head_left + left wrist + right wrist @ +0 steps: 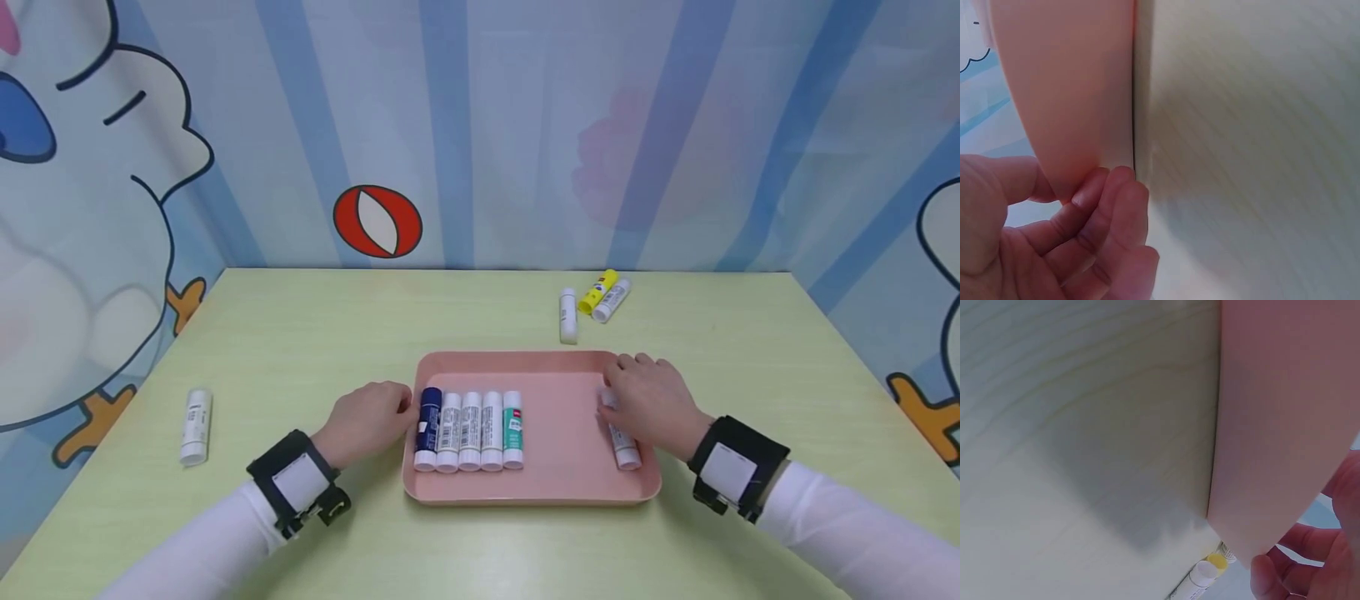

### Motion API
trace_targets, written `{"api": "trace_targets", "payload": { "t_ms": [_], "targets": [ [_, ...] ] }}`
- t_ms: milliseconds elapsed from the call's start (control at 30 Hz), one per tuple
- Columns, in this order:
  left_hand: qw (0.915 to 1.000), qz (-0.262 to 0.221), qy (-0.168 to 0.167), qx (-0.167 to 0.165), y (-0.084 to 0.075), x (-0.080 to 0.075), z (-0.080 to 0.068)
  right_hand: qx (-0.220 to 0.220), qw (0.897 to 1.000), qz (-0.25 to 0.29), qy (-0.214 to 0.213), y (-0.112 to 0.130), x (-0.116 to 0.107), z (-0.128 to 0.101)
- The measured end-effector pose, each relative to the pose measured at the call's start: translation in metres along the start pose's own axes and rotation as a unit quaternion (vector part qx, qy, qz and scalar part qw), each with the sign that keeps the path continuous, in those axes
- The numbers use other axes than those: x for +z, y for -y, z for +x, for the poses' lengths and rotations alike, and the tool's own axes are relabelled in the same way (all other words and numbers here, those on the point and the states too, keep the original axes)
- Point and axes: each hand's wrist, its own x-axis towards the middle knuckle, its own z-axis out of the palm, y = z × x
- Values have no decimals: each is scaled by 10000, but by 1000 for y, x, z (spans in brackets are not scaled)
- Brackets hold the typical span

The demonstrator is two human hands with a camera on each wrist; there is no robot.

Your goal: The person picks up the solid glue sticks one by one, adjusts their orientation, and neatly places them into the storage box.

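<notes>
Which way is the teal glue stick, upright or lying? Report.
Lying flat. The teal glue stick lies on its side in the pink tray, last in the row.
</notes>
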Motion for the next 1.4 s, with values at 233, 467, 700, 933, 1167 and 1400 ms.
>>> {"api": "trace_targets", "payload": {
  "t_ms": [233, 467, 700, 933, 1167, 1400],
  "targets": [
    [9999, -77, 82, -98, 0, 1, 2, 220, 9976, 644, -148, -6, -5, 4],
    [9999, -56, 85, -133, -3, 3, 6, 852, 9827, 1514, -635, -42, -7, 27],
    [9999, -29, 70, -119, -1, 6, 7, 1421, 9649, 1964, -1012, -79, 6, 53],
    [9999, -82, 22, -117, 0, 5, 6, 2270, 9366, 2610, -563, -85, 11, 84],
    [9996, -194, 69, -208, -1, 5, 6, 2585, 9199, 2947, 36, -96, 21, 105],
    [9996, -157, 44, -237, 0, 2, 5, 2857, 9036, 3110, 718, -102, 25, 121]
  ]
}}
